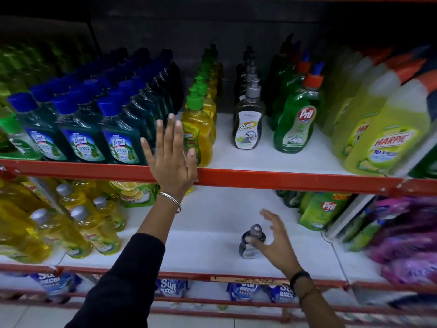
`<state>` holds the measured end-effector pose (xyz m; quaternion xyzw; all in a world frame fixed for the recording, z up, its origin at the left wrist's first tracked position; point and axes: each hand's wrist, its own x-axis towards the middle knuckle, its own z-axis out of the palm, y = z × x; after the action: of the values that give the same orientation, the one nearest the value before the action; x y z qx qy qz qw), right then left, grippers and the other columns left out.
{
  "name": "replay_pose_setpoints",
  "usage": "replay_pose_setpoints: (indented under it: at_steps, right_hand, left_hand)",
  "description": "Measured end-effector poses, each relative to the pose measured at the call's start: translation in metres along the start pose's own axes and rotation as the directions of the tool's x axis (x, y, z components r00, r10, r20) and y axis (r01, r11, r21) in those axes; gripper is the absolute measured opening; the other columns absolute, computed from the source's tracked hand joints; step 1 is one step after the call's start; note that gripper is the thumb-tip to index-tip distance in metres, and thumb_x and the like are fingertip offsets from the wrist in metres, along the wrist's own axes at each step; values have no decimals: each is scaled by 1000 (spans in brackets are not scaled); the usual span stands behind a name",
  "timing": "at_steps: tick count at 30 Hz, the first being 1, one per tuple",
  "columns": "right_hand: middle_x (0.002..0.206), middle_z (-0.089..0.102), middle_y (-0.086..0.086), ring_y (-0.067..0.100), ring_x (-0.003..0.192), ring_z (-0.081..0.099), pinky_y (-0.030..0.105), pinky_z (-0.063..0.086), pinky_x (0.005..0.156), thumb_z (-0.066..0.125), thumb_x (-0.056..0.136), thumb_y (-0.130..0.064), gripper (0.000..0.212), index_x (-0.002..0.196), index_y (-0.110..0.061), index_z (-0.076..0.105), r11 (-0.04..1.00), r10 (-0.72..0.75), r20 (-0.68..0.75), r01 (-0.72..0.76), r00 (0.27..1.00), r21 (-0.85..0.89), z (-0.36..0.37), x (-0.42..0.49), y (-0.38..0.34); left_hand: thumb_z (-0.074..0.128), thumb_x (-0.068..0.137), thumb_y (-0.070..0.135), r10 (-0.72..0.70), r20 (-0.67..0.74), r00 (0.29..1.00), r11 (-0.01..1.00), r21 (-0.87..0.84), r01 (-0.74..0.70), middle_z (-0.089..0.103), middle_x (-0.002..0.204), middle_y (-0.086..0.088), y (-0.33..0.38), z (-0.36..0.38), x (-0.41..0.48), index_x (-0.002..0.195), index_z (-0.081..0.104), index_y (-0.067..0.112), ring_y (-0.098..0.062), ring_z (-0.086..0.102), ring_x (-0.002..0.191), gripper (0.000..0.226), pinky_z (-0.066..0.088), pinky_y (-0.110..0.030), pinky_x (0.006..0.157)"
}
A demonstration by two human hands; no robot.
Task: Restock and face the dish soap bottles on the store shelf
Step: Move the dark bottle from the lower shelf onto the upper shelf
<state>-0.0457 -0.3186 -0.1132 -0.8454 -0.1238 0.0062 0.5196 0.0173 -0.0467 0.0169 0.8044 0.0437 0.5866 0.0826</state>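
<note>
on the lower shelf [212, 252] one dark soap bottle [250, 242] stands alone. the left hand [173, 157] is spread flat, holding nothing; the right hand [275, 240] is open just beside the bottle — probably the restock step, next closing around it.

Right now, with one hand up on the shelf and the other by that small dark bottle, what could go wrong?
1. The small dark bottle stands alone on the lower shelf. The open right hand is blurred at its side and might tip it.
2. The left hand is spread beside the front yellow bottle and could nudge its row.
3. The Harpic bottles appear tilted near the edge; a bump might topple them.
</note>
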Motion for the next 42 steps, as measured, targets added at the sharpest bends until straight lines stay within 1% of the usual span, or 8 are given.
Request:
replay_pose_setpoints:
  at_steps: [3, 8, 12, 17, 25, 29, 32, 42]
  right_hand:
    - [139, 43, -6, 12, 130, 40, 22, 32, 105, 75, 77, -21, 73, 136, -28, 34, 993, 116, 215, -108, 970, -50, 7, 3, 31]
    - [111, 62, 3, 24, 109, 58, 20, 46, 94, 72, 72, 4, 52, 111, -24, 51, 982, 183, 113, -187, 977, 20, 17, 10, 48]
    - [98, 68, 2, 21, 92, 61, 2, 41, 72, 79, 65, 2, 47, 99, -24, 60, 982, 174, 61, -178, 983, 68, 10, 8, 40]
    - [93, 72, -7, 1, 81, 63, 10, 46, 71, 87, 61, -16, 44, 99, -24, 66, 983, 102, -3, -100, 995, 152, -16, 5, -3]
    - [90, 75, -12, 9, 81, 68, 23, 54, 74, 87, 56, -22, 43, 92, -34, 69, 926, -173, -205, 230, 963, 300, -67, 15, -126]
    - [91, 74, -4, 10, 83, 68, 22, 56, 74, 84, 63, -16, 44, 102, -13, 66, 847, -257, -352, 385, 900, 367, -81, 41, -180]
    - [100, 70, 3, 13, 90, 68, 24, 55, 79, 80, 68, -17, 41, 105, -15, 63, 808, -271, -454, 457, 849, 371, -82, 65, -203]
    - [103, 68, 6, 16, 89, 67, 28, 54, 77, 85, 64, -22, 50, 104, -18, 56, 890, -226, -468, 376, 855, 258, -55, 121, -186]
  left_hand:
    - [21, 100, 42, 6, -10, 1000, 1000, -7, -7, 37, 154, -5, -1, 1, -1, 151, 22, 19, -21, 24, 147, 56, 1, -49, 120]
    - [22, 99, 41, -4, 4, 1000, 1000, -5, 4, 37, 154, -5, 0, 1, 0, 151, 22, 18, -26, 28, 146, 56, 3, -50, 120]
    - [20, 99, 43, -12, 25, 1000, 1000, -5, 12, 37, 154, -5, 0, 0, 1, 151, 23, 19, -26, 28, 146, 57, 4, -50, 120]
    - [22, 98, 44, -9, 25, 1000, 1000, -9, 9, 38, 154, -5, 0, 0, 0, 151, 23, 20, -24, 27, 146, 59, 4, -49, 120]
    - [22, 98, 47, -7, 63, 998, 1000, -12, 7, 35, 155, -4, -1, -3, 0, 152, 19, 22, -24, 23, 147, 60, 5, -51, 120]
    - [25, 98, 47, -4, 65, 998, 1000, -6, 4, 34, 156, -3, -2, -5, 0, 153, 18, 23, -22, 21, 148, 61, 4, -49, 121]
    - [26, 97, 48, -7, 68, 998, 1000, -9, 7, 36, 155, -4, -2, -6, 1, 152, 22, 21, -23, 23, 148, 61, 5, -49, 121]
    - [26, 96, 53, -2, 74, 997, 1000, -14, 3, 36, 155, -5, -2, -6, 0, 151, 22, 20, -23, 22, 148, 65, 8, -51, 120]
